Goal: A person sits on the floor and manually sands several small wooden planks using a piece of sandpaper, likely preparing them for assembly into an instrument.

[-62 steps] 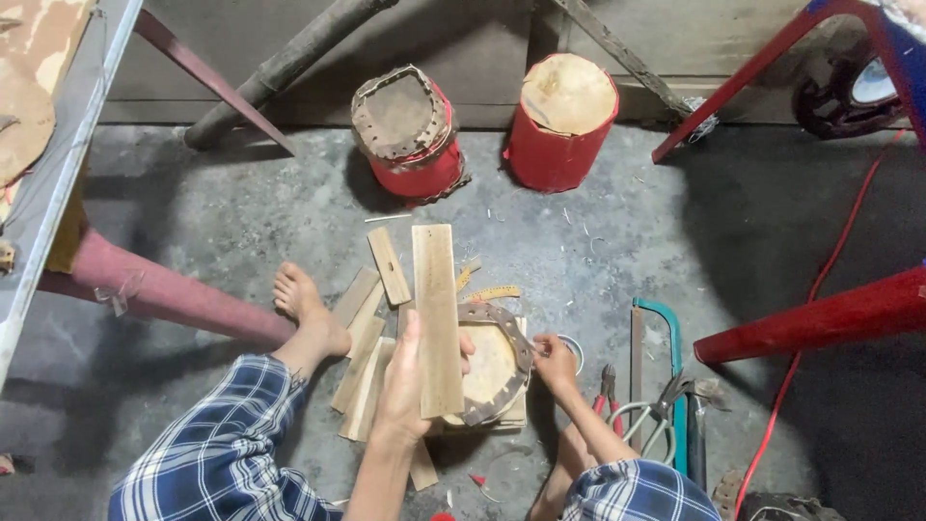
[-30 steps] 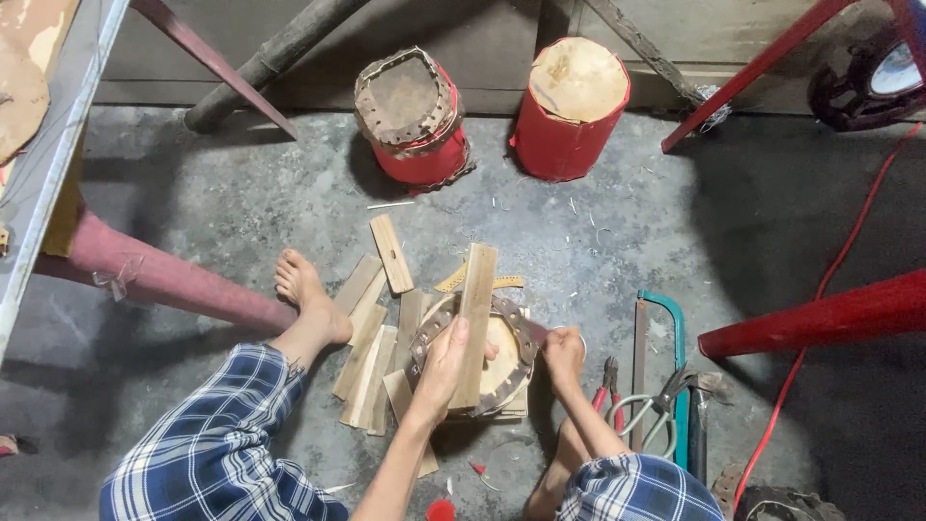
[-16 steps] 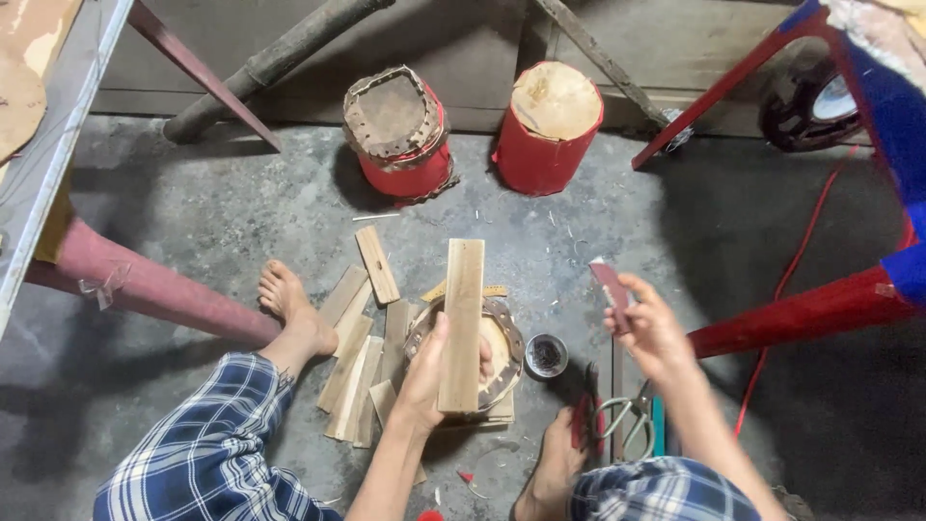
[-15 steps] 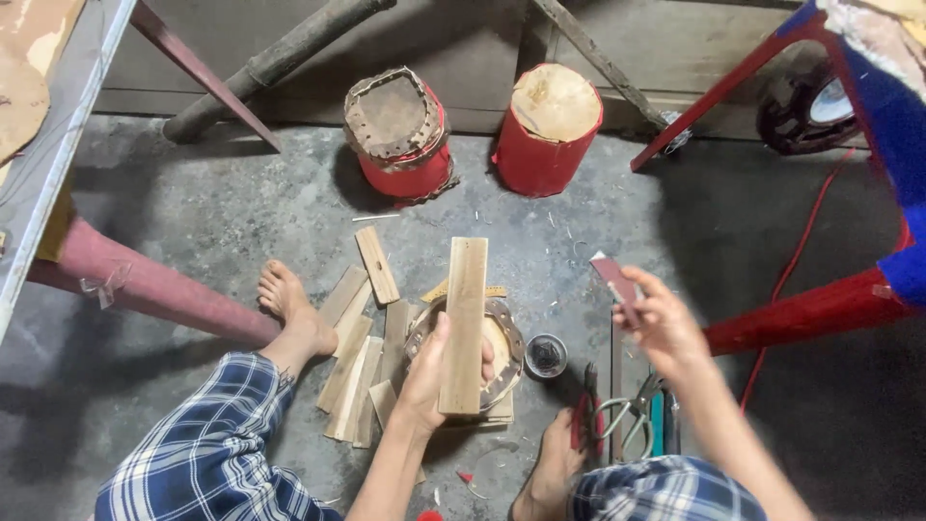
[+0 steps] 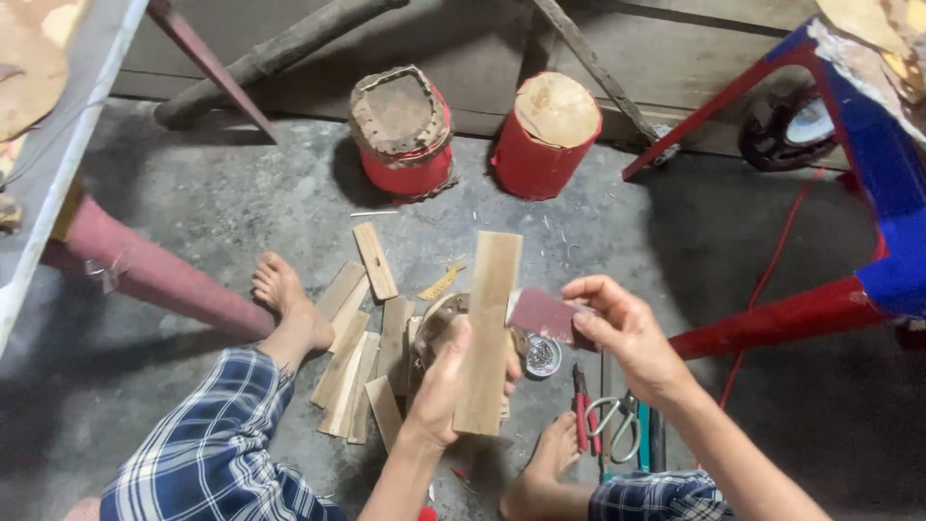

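My left hand (image 5: 446, 386) grips a flat wooden slat (image 5: 489, 328) by its lower half and holds it upright over a round wooden block (image 5: 439, 323) on the floor. My right hand (image 5: 627, 333) pinches a small reddish-brown sheet of sandpaper (image 5: 543, 314), whose edge touches the slat's right side. Several more wooden slats (image 5: 359, 367) lie in a loose pile to the left of the slat I hold, between my legs.
Two red drums (image 5: 400, 135) (image 5: 548, 135) stand at the back by the wall. Scissors (image 5: 610, 425), a red-handled tool (image 5: 580, 425) and a small round tin (image 5: 543, 355) lie right of the block. Red metal legs (image 5: 781, 314) rise at right, a pink leg (image 5: 145, 275) at left.
My right hand left the block, rose to the right holding the sandpaper, and has now come in to the slat's right edge. The left hand keeps the slat upright.
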